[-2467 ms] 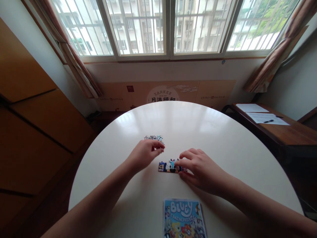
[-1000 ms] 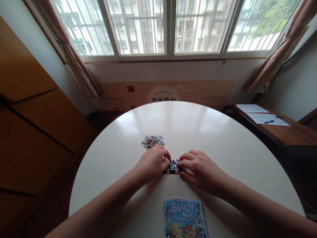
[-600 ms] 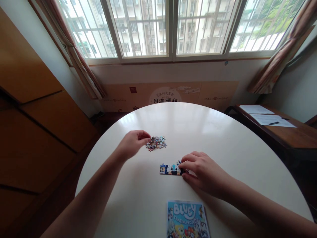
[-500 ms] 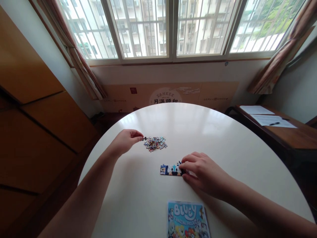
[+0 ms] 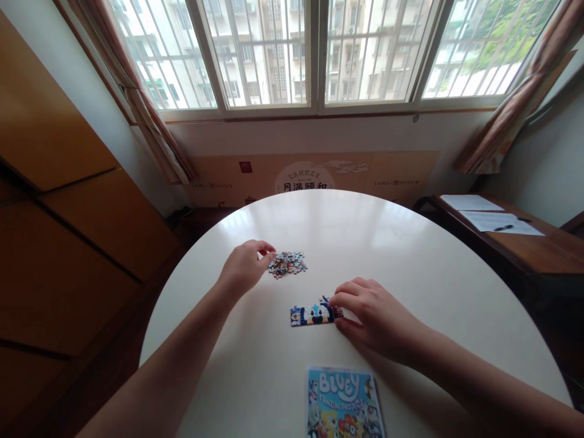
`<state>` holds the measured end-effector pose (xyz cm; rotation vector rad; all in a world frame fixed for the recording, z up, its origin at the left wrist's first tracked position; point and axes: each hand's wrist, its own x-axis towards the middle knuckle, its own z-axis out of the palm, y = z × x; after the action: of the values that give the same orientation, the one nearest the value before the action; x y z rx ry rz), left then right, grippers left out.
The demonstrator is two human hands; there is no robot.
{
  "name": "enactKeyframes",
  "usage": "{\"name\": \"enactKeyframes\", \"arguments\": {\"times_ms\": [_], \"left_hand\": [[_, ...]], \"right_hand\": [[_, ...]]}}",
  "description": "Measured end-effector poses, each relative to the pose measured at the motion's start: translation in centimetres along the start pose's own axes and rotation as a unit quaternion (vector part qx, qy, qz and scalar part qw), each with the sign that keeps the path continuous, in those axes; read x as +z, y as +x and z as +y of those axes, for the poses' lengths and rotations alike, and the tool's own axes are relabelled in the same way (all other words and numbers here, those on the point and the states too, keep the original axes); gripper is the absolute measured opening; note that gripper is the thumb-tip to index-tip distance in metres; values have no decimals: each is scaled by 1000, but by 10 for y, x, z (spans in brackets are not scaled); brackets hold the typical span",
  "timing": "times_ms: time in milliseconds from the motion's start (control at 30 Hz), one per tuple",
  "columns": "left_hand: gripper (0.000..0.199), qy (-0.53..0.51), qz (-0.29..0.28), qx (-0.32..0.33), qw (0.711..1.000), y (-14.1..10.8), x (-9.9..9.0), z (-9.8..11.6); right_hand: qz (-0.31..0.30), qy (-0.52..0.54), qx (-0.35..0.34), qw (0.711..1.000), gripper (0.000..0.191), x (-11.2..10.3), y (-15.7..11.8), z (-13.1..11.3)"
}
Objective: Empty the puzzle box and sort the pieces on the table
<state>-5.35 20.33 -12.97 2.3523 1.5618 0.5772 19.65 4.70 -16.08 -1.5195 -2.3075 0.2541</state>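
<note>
On the white round table, a small heap of loose jigsaw puzzle pieces lies a little left of the middle. My left hand is at the heap's left edge, thumb and forefinger slightly apart, with no piece visible between them. Nearer to me lies a joined strip of jigsaw puzzle, showing a blue dog-like cartoon face. My right hand grips the strip's right end, the fingers over the far side and the thumb at the near edge; that end is partly hidden under the fingers.
A picture sheet or booklet lettered "Bluey" lies at the near side of the table. To the right stands a brown desk with papers and pens. Barred windows and a printed cardboard panel are beyond the table.
My left hand has moved right to the heap; the dark piece in its fingertips no longer shows. The puzzle strip has shifted slightly left and tilted under my right hand.
</note>
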Motion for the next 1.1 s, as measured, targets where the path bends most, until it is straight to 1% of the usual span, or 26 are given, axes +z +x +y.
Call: {"name": "enactKeyframes", "arguments": {"times_ms": [33,100,167,267,367,500,700,867,1100], "left_hand": [[26,-6,-15,29,999,-6,4,10],[27,-24,-81,93,992,-19,14,28],[25,-26,-121,137,983,-31,26,42],[18,-25,-153,176,972,-40,39,53],[14,-33,-159,195,967,-42,45,55],[12,-52,-157,186,969,-40,47,55],[10,-78,-160,140,974,-39,46,59],[11,-109,-183,108,971,-39,45,61],[13,-157,-194,108,962,-37,45,59]], "right_hand": [[-3,-1,3,1000,16,-1,0,0],[-6,-1,5,1000,14,-2,1,0],[-7,0,5,1000,15,-1,1,0],[-6,-4,4,1000,16,0,1,-1],[-6,-7,-3,1000,17,0,1,-2],[-3,-14,-9,1000,18,1,1,-1],[18,-22,-3,1000,17,3,0,-1],[4,-3,14,1000,15,2,0,-2],[9,-12,13,1000,17,2,0,-3]]}}
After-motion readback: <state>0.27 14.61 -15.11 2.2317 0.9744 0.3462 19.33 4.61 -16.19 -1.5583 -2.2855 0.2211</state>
